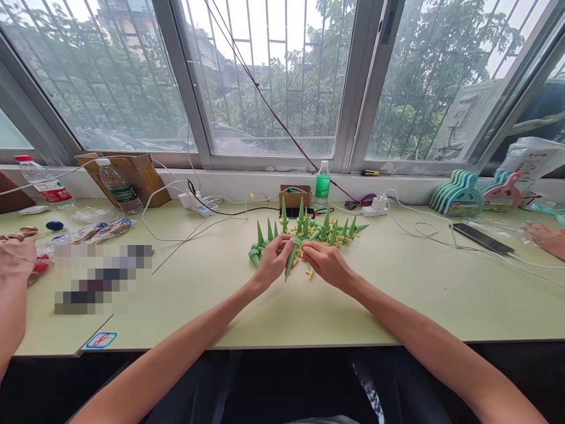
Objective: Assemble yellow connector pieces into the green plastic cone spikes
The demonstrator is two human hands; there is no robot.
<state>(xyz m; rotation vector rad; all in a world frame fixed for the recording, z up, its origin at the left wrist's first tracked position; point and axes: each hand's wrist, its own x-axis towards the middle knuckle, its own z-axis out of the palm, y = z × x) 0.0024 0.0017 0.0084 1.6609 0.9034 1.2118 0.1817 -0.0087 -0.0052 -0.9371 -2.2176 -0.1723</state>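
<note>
In the middle of the head view, my left hand [274,259] is closed around a green plastic watering spike [291,262], whose tip points down toward the table. Close beside it, my right hand [325,262] pinches at the spike's upper end, by a small yellow piece [301,252] partly hidden by the fingers. Behind both hands spreads a cluster of similar green spikes [325,227], some standing point up, others lying down. Small yellow valve-like pieces [310,274] lie among them and just in front.
A green-labelled bottle [322,184] and a small cardboard box [295,194] stand behind the spikes. Cables and a power strip [203,206] run along the back. To the right lie a phone [482,238] and hangers [459,193]. Other people's hands [547,238] show at both sides.
</note>
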